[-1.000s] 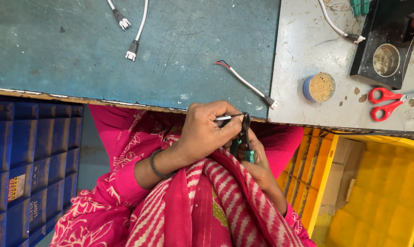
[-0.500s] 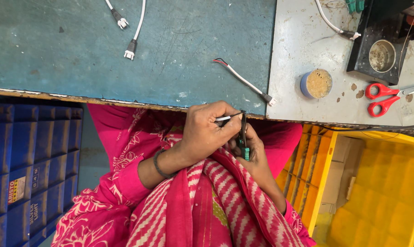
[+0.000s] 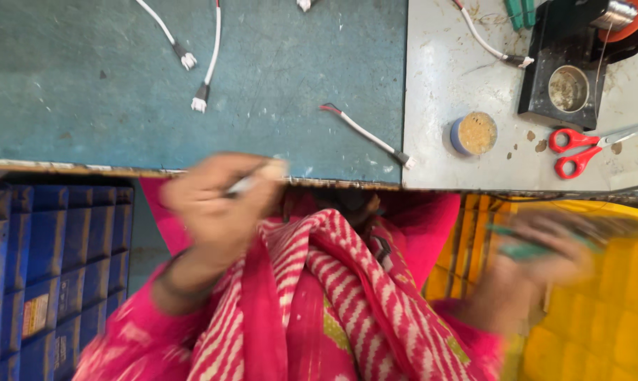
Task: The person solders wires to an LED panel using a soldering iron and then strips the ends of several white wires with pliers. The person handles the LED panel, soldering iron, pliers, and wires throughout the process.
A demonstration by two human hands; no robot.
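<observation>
White cable piece [image 3: 252, 182], blurred, pinched in left hand [image 3: 216, 212] near front edge of teal surface [image 3: 86, 106]; fingers curled shut around it. Green-handled tool [image 3: 527, 248], smeared by motion, clasped in right hand [image 3: 544, 257] out over yellow crate [image 3: 601, 310]; tool's tip impossible to make out. Both hands well apart. Pink and white striped cloth [image 3: 319, 282] between them. On teal surface: short wire with red end [image 3: 365, 134], two white connector leads [image 3: 206, 63] cut off at top. On grey plate [image 3: 432, 70]: round tin [image 3: 474, 133], red scissors [image 3: 580, 149], black solder pot [image 3: 566, 85] partly cropped. Blue crate [image 3: 44, 282] at left.
</observation>
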